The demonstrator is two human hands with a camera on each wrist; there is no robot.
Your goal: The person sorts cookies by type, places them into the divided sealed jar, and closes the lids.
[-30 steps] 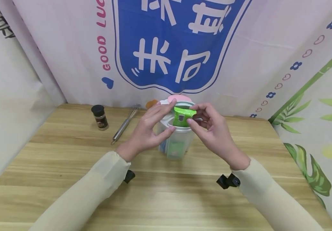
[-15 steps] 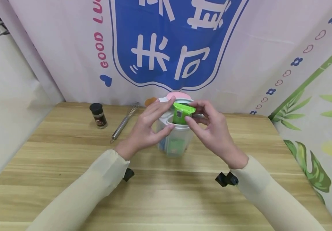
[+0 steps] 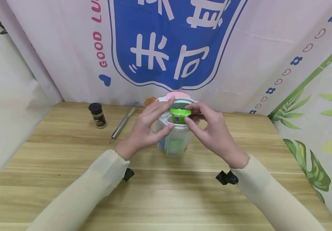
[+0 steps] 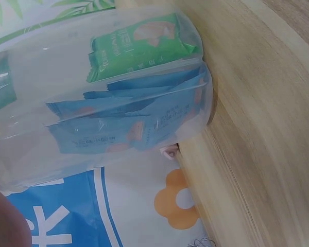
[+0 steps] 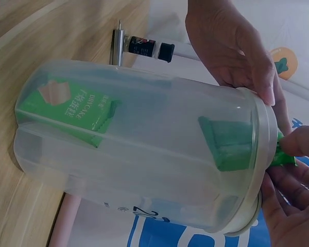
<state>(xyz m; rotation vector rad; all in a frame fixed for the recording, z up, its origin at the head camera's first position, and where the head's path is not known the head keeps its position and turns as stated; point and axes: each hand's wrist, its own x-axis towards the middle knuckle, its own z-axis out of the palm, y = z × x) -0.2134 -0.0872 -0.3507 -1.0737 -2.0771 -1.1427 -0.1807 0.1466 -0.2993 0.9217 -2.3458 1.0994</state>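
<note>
In the head view, my right hand (image 3: 212, 130) pinches a green snack packet (image 3: 179, 118) between thumb and fingers at the opening of a clear plastic storage container (image 3: 187, 138). The right wrist view shows the packet's lower part (image 5: 227, 144) inside the container, below the white rim (image 5: 262, 134). My left hand (image 3: 147, 128) is at the other side of the lid, its fingers extended and its thumb at the rim. Another green packet (image 4: 144, 46) lies in the container's bottom. Several blue packets (image 4: 126, 116) fill a neighbouring compartment.
A spice jar with a black cap (image 3: 98, 116) and a metal whisk (image 3: 121, 125) are to the left on the wooden table (image 3: 166, 199). Something pink (image 3: 178, 95) shows behind the container. A printed cloth (image 3: 241, 73) hangs along the table's back edge.
The green packet has tipped and moved lower into the container's opening, my right hand moving slightly with it. The left hand has stayed at the lid.
</note>
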